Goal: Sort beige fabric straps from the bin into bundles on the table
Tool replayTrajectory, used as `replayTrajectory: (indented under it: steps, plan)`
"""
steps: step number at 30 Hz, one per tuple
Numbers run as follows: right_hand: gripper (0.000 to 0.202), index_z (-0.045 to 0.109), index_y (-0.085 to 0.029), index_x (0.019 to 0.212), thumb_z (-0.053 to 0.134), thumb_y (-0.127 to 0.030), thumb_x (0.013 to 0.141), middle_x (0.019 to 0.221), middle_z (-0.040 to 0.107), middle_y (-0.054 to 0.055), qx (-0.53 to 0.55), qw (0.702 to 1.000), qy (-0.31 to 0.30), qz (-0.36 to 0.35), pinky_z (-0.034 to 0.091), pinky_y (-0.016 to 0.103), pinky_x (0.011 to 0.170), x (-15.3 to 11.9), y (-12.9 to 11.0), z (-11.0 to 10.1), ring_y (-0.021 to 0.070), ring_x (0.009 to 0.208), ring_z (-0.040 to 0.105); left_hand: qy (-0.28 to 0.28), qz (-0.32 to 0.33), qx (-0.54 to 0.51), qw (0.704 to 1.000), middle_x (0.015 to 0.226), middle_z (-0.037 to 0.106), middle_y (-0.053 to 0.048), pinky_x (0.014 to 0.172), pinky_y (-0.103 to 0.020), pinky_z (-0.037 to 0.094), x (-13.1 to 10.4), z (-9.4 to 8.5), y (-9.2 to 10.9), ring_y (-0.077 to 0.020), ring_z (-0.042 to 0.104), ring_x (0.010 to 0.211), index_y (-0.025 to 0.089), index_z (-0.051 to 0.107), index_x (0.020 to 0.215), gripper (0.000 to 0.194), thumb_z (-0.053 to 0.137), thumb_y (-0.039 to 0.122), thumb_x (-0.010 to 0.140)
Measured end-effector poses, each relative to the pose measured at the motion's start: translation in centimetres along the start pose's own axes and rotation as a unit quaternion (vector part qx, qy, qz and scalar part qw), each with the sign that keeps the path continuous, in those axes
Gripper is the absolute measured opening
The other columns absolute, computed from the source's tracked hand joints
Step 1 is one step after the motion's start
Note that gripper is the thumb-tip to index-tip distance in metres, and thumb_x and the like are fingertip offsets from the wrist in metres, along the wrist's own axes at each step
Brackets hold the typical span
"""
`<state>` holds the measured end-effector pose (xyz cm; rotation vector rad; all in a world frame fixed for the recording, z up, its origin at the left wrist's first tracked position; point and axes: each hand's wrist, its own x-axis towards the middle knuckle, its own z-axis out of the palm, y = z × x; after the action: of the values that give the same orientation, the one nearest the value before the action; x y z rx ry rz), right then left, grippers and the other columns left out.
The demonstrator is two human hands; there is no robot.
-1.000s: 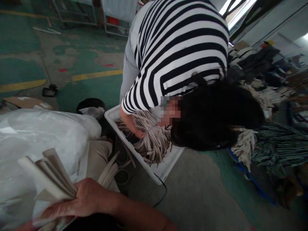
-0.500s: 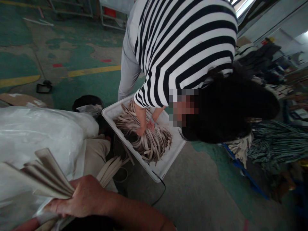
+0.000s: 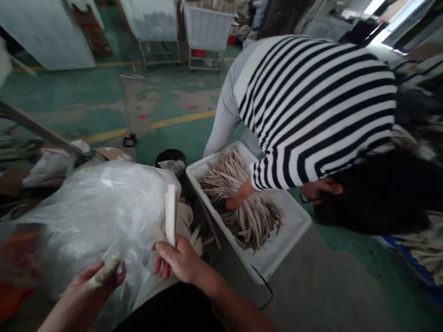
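My right hand is closed around a small bundle of flat, off-white strips, which stand upright out of my grip. They look like fabric or webbing; the exact material is unclear. At lower left, my left hand is above the clear plastic bag, fingers loosely bent and apart. A pale covering, perhaps tape or a finger cot, shows on one of its digits. No strip is visible in that hand. The large plastic bag lies beneath and beyond both hands. More pale strips lie behind my right hand.
A co-worker in a striped shirt bends over a white plastic bin of beige strips, one hand among them. A black cord hangs by its corner. Wheeled carts stand at the back. A black tub sits beyond the bag.
The view has swung left and up. My right hand now holds its strips upright, with fewer showing than the earlier fanned bundle. My left hand has come further into view, apart from my right.
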<state>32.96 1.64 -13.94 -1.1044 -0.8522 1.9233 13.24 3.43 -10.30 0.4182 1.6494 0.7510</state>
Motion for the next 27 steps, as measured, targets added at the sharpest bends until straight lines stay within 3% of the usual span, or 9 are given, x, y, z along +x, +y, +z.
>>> replayTrajectory:
  steps: [2, 5, 10, 15, 18, 22, 25, 27]
  plan:
    - [0.060, 0.059, -0.013, 0.091, 0.051, -0.072, 0.087, 0.061, 0.060, -0.001, -0.004, 1.000, -0.027, -0.006, 0.037, 0.019, 0.039, -0.5, -0.3, -0.1, 0.0090, 0.040, 0.049, 0.001, -0.008, -0.058, 0.998, 0.061, 0.070, -0.004, 0.052, -0.022, 0.056, 0.4, 0.3, 1.1, -0.0160, 0.062, 0.057, 0.016, 0.071, 0.055, 0.043, 0.096, 0.025, 0.021]
    - [0.065, 0.060, -0.012, 0.093, 0.047, -0.075, 0.087, 0.062, 0.061, 0.000, -0.032, 0.998, -0.059, 0.000, 0.037, 0.019, 0.040, -1.3, -0.6, 0.3, 0.0084, 0.041, 0.049, -0.023, -0.004, -0.095, 0.995, 0.072, 0.075, -0.006, 0.055, -0.021, 0.057, 0.1, 0.8, 1.9, -0.0166, 0.065, 0.063, 0.016, 0.076, 0.060, 0.040, 0.096, 0.025, 0.028]
    - [0.057, 0.062, -0.014, 0.100, 0.045, -0.068, 0.094, 0.065, 0.060, -0.002, -0.110, 0.992, -0.055, 0.003, 0.035, 0.017, 0.040, -2.3, -1.0, 2.2, 0.0079, 0.043, 0.049, -0.108, 0.065, -0.030, 0.992, 0.074, 0.076, -0.006, 0.066, -0.023, 0.055, -1.6, 0.5, 1.3, -0.0216, 0.065, 0.075, 0.019, 0.080, 0.065, 0.035, 0.097, 0.036, 0.040]
    - [0.050, 0.065, -0.016, 0.097, 0.046, -0.063, 0.096, 0.069, 0.061, -0.001, -0.166, 0.985, -0.053, -0.012, 0.037, 0.018, 0.043, -2.6, -1.7, 3.8, 0.0085, 0.046, 0.050, -0.153, 0.142, 0.033, 0.977, 0.062, 0.071, -0.004, 0.067, -0.026, 0.052, -2.6, 0.0, 0.9, -0.0208, 0.062, 0.066, 0.018, 0.080, 0.065, 0.034, 0.095, 0.044, 0.048]
    - [0.050, 0.066, -0.016, 0.097, 0.046, -0.062, 0.096, 0.075, 0.064, 0.001, -0.198, 0.979, -0.044, -0.030, 0.043, 0.019, 0.051, -3.0, -2.3, 3.8, 0.0103, 0.054, 0.057, -0.138, 0.116, -0.034, 0.983, 0.062, 0.070, -0.005, 0.060, -0.024, 0.052, -2.6, -0.4, 1.0, -0.0186, 0.061, 0.062, 0.014, 0.079, 0.064, 0.046, 0.095, 0.051, 0.044]
    - [0.051, 0.064, -0.015, 0.081, 0.047, -0.061, 0.095, 0.062, 0.060, 0.000, -0.265, 0.964, -0.007, -0.027, 0.043, 0.020, 0.053, -4.5, -2.9, 3.0, 0.0118, 0.053, 0.058, -0.078, 0.078, -0.180, 0.977, 0.071, 0.074, -0.005, 0.063, -0.021, 0.057, -2.3, -1.0, 1.5, -0.0168, 0.065, 0.069, 0.013, 0.077, 0.065, 0.048, 0.101, 0.039, 0.033]
    - [0.052, 0.062, -0.016, 0.076, 0.047, -0.062, 0.094, 0.052, 0.054, -0.002, -0.285, 0.958, 0.018, -0.015, 0.037, 0.020, 0.045, -6.3, -3.2, 2.5, 0.0104, 0.043, 0.050, -0.081, 0.031, -0.252, 0.964, 0.075, 0.074, -0.005, 0.059, -0.022, 0.059, -2.4, -1.1, 2.1, -0.0151, 0.066, 0.064, 0.013, 0.075, 0.067, 0.023, 0.094, 0.020, 0.057]
    - [0.053, 0.063, -0.016, 0.076, 0.047, -0.063, 0.094, 0.051, 0.052, -0.002, -0.282, 0.958, 0.046, -0.020, 0.036, 0.020, 0.044, -7.5, -3.3, 2.5, 0.0101, 0.041, 0.047, -0.078, -0.005, -0.273, 0.959, 0.076, 0.074, -0.006, 0.056, -0.022, 0.059, -2.7, -0.9, 2.5, -0.0139, 0.067, 0.061, 0.012, 0.074, 0.072, 0.008, 0.076, 0.011, 0.079]
